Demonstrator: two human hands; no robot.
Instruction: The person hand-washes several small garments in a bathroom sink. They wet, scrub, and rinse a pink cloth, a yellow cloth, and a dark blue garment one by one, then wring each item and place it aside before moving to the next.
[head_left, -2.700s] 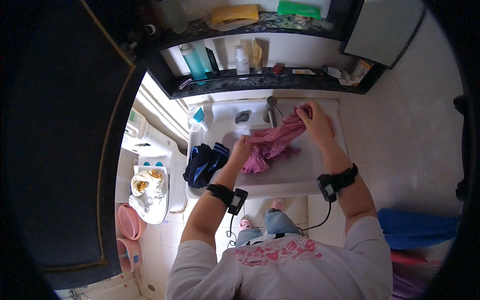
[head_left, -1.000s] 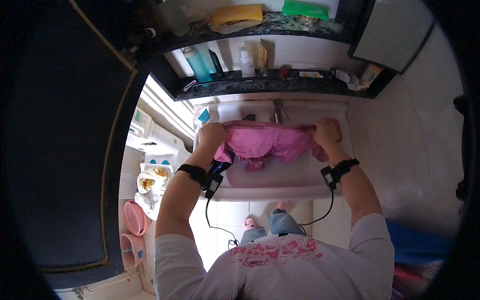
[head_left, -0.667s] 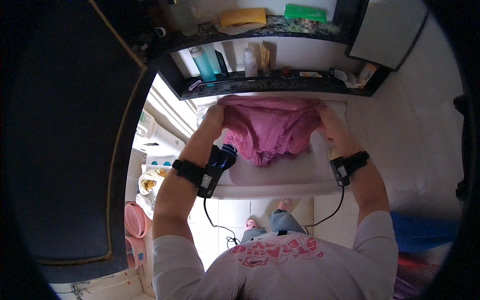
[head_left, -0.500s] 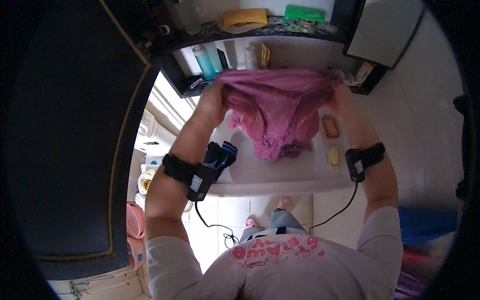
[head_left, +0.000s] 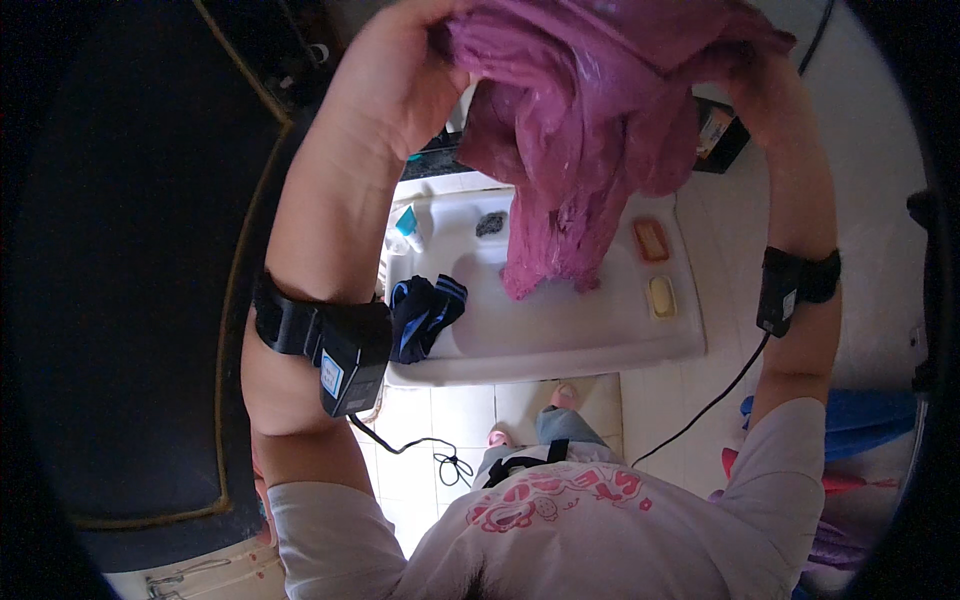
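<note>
Washroom floor: pale tiles (head_left: 462, 408), bright under my remote view.
Basin: white sink (head_left: 540, 370), near edge just past the wearer's feet.
Near-left corner: dark blue garment (head_left: 428, 316), blue-striped, bunched along the left edge.
Right edge: pale yellow soap (head_left: 661, 297) nearer, orange-red dish (head_left: 637, 243) farther.
Far-left corner: white-and-teal tube (head_left: 409, 226).
Pink garment (head_left: 580, 150): raised above the basin, lower end over its middle; I cannot tell whether they touch.
Left hand (head_left: 428, 85): closed on the garment's left side.
Right hand (head_left: 765, 85): closed on its right side; I note blur, fingers mostly hidden.
Beyond far-right corner: dark shelf (head_left: 733, 148), partly covered.
</note>
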